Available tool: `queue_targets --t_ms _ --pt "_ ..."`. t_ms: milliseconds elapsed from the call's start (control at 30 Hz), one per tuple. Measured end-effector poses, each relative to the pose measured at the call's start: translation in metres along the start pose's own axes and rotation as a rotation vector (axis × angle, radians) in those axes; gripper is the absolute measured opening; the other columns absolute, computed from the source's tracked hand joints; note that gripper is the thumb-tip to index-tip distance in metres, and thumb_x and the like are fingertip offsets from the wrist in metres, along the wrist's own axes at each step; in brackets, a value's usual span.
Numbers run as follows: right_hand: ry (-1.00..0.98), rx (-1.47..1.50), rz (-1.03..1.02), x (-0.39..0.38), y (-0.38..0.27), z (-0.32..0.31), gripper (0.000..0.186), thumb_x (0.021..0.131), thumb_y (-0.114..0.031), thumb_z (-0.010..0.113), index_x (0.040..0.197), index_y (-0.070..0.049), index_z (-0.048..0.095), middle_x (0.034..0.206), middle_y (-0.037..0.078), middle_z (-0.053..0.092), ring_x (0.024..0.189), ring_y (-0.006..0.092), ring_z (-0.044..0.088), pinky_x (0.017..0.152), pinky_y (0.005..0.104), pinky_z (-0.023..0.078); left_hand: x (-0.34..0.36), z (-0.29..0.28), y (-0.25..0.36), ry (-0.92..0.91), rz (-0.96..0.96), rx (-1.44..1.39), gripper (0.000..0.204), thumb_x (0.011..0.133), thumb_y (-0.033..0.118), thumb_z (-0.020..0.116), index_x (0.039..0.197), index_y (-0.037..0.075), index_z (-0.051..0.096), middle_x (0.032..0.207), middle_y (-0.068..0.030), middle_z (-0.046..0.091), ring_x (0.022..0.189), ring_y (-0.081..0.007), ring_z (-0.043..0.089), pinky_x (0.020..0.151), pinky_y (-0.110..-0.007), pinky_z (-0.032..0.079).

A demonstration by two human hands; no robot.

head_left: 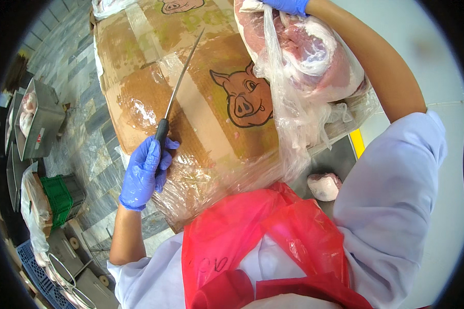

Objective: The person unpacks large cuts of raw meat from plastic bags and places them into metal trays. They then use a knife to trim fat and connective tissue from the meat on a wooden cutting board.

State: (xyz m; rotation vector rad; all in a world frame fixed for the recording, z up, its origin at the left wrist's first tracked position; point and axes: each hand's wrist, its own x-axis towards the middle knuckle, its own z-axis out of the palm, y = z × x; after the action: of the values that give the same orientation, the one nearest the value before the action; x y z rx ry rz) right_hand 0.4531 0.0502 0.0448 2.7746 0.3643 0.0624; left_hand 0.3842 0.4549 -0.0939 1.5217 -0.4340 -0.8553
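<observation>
My left hand, in a blue glove, is closed around the black handle of a long knife. The blade points up and away over a brown cardboard box wrapped in clear film. At the far right my right hand, also gloved in blue, is cut off by the upper edge. Its visible fingers look closed on clear plastic film, which hangs from there down over the box. Beneath that hand lies a large raw piece of pork, pink with white fat. The fingertips are partly hidden.
A smaller chunk of meat lies lower, right of the box. Left, on the tiled floor side, stand a grey metal bin with meat, a green crate and a blue crate. My red apron touches the box's near side.
</observation>
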Motion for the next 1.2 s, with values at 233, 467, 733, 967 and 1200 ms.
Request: queue_targets --t_ms 233,467,733,967,1200 --pt "-0.03 0.652 0.333 -0.043 -0.012 -0.061 0.047 0.084 -0.049 0.059 0.094 -0.003 0.065 0.081 0.015 0.065 0.069 0.0326 0.061 0.068 0.0343 0.051 0.003 -0.007 -0.002 -0.059 -0.002 -0.075 0.042 0.099 0.042 0.041 0.104 0.004 0.057 0.067 0.0029 0.045 0.043 -0.0039 0.037 0.039 -0.019 0.029" --pt "-0.189 0.074 0.08 -0.068 -0.073 -0.061 0.035 0.079 -0.032 0.062 0.1 -0.004 0.063 0.09 0.015 0.064 0.081 0.0284 0.063 0.074 0.0361 0.051 0.003 -0.011 -0.005 -0.05 -0.017 -0.055 0.05 0.096 0.048 0.044 0.109 0.001 0.056 0.067 0.0028 0.045 0.038 -0.0036 0.035 0.035 -0.017 0.029" --pt "0.023 -0.125 0.051 -0.065 -0.068 0.0 0.02 0.075 -0.012 0.056 0.094 -0.009 0.06 0.085 0.018 0.062 0.088 0.0347 0.059 0.081 0.0426 0.045 0.001 -0.007 -0.004 -0.052 0.023 -0.054 0.046 0.098 0.046 0.042 0.106 0.003 0.056 0.067 0.0028 0.044 0.041 -0.0049 0.036 0.037 -0.019 0.029" --pt "0.196 -0.031 0.115 -0.088 -0.058 -0.007 0.042 0.084 -0.013 0.052 0.126 -0.009 0.05 0.097 0.017 0.064 0.078 0.0329 0.064 0.071 0.0405 0.051 0.001 -0.008 0.001 -0.1 0.015 -0.047 0.045 0.098 0.045 0.04 0.106 0.004 0.056 0.068 0.0024 0.045 0.041 -0.005 0.036 0.037 -0.019 0.029" --pt "0.358 0.913 0.521 -0.137 -0.043 -0.035 0.027 0.094 -0.023 0.052 0.113 -0.004 0.052 0.09 0.007 0.057 0.079 0.0188 0.058 0.072 0.0331 0.051 -0.004 -0.012 0.016 -0.119 0.104 0.316 0.044 0.096 0.044 0.049 0.109 0.003 0.058 0.076 0.0017 0.051 0.053 -0.0092 0.039 0.051 -0.023 0.037"
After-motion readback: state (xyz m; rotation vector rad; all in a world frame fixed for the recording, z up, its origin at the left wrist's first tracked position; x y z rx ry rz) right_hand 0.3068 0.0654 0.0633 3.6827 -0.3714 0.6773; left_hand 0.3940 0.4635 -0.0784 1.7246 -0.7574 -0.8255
